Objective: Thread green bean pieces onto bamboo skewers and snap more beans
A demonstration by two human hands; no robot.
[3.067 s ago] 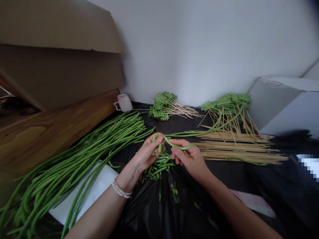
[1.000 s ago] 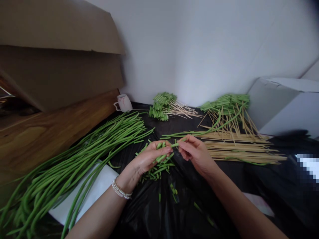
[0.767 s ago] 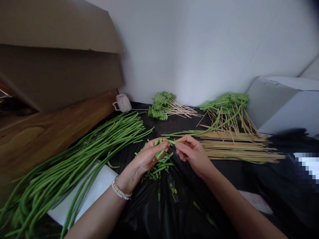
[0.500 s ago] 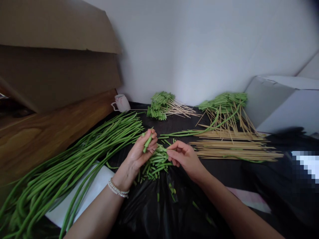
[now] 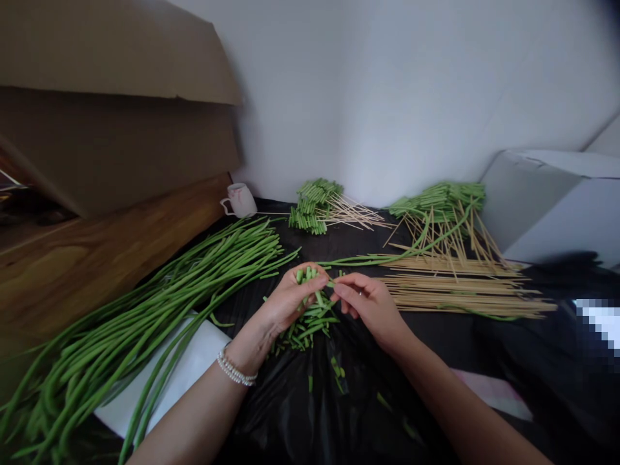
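My left hand [image 5: 290, 298], with a beaded bracelet at the wrist, is closed around several short cut bean pieces [image 5: 306, 276] whose ends show above the fingers. Close beside it, my right hand [image 5: 364, 298] is closed in a pinch. Thumb and forefinger meet at a thin, small thing near the left thumb, too small to name. Below both hands lies a heap of cut green bean pieces [image 5: 310, 326] on a black plastic sheet [image 5: 285, 413]. Long uncut green beans [image 5: 159, 323] spread out left of my left hand. Thin wooden skewers [image 5: 465, 294] lie in rows right of my right hand.
Skewered bean pieces [image 5: 314, 200] stand in a stack at the back, and a second stack [image 5: 440, 199] lies back right. A white mug [image 5: 241, 200] stands near the wall. Cardboard box [image 5: 121, 142] at left; white box [image 5: 547, 200] at right.
My left hand has turned and moved slightly right and down, bringing the bean pieces up to my right fingertips. My right hand stays nearly in place, still pinched. The view has shifted slightly.
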